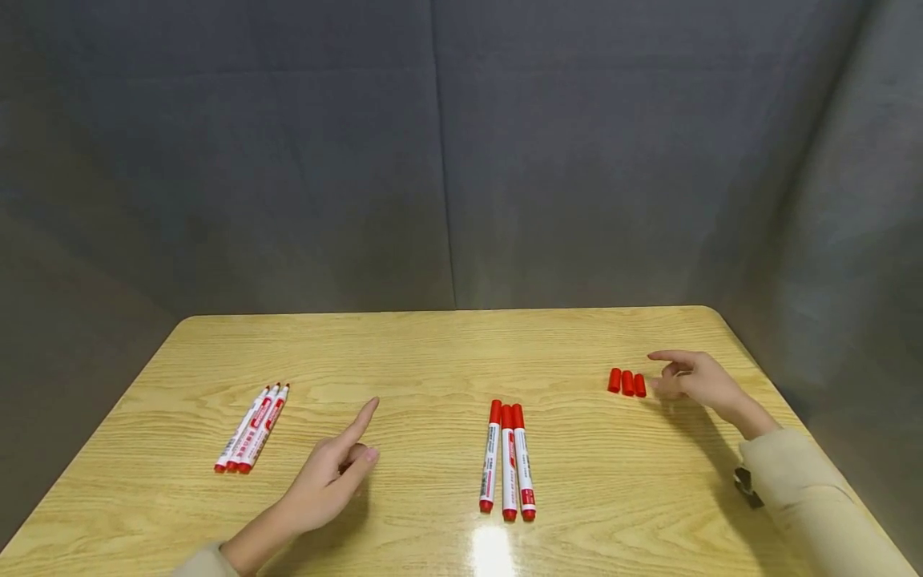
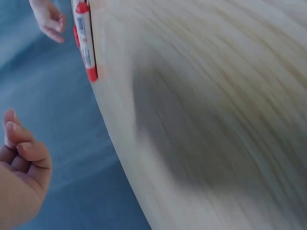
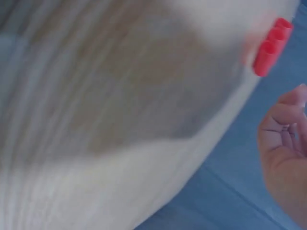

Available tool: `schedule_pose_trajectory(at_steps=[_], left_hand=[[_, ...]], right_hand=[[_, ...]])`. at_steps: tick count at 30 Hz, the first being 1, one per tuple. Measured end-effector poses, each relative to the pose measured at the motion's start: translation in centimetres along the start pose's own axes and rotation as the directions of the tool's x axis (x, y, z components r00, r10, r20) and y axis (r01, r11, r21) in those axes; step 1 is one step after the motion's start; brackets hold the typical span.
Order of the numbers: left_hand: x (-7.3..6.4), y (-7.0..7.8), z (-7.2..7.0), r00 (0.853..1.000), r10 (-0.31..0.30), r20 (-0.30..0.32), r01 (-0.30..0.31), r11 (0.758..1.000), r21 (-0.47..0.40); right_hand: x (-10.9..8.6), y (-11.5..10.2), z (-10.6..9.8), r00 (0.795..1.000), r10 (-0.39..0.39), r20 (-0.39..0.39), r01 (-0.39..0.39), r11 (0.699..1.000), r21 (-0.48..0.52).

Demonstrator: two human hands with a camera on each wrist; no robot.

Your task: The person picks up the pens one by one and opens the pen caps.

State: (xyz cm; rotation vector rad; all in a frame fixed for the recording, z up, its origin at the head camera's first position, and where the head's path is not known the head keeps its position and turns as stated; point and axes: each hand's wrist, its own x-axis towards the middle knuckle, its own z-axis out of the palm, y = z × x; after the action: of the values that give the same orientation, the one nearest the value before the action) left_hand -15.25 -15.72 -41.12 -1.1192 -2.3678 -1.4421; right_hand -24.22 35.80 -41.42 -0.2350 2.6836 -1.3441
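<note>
Caps (image 1: 627, 383), just beside half-spread right fingers (image 1: 671, 355) (empty), left fingers (image 1: 360, 423) also half-spread, empty

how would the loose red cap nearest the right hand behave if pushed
The loose red cap looks like a hollow tube, so it is probably light. Its rounded side suggests it could roll, though the neighbouring cap may block it on one side.

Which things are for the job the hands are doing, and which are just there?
Probably for the job:
red caps, beside the right hand
uncapped markers, left of the left hand
capped markers, between the hands

Just there:
table
grey curtain, behind it
</note>
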Motion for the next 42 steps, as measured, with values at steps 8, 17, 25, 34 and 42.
schedule_pose_trajectory(at_steps=[8, 17, 25, 34, 42], left_hand=[[1.6, 0.3, 2.7, 0.993, -0.102, 0.063, 0.104, 0.994, -0.037], [3.8, 3.4, 3.8, 0.962, -0.221, 0.158, 0.233, 0.971, -0.058], [4.5, 2.5, 5.2, 0.937, -0.282, 0.205, 0.296, 0.954, -0.041], [4.9, 0.0, 7.8, 0.905, -0.358, 0.232, 0.361, 0.932, 0.030], [5.8, 0.1, 9.5, 0.838, -0.468, 0.280, 0.444, 0.884, 0.147]], right_hand=[[-1.1, -2.6, -0.3, 0.998, -0.045, -0.041, 0.046, 0.999, 0.029], [-2.1, -5.3, -0.2, 0.985, -0.147, -0.088, 0.156, 0.981, 0.114], [-2.9, -7.0, -0.1, 0.978, -0.180, -0.104, 0.188, 0.979, 0.077], [-3.9, -9.1, 0.0, 0.975, -0.205, -0.087, 0.216, 0.963, 0.160], [-4.5, -11.1, 1.0, 0.963, -0.263, -0.058, 0.269, 0.939, 0.212]])
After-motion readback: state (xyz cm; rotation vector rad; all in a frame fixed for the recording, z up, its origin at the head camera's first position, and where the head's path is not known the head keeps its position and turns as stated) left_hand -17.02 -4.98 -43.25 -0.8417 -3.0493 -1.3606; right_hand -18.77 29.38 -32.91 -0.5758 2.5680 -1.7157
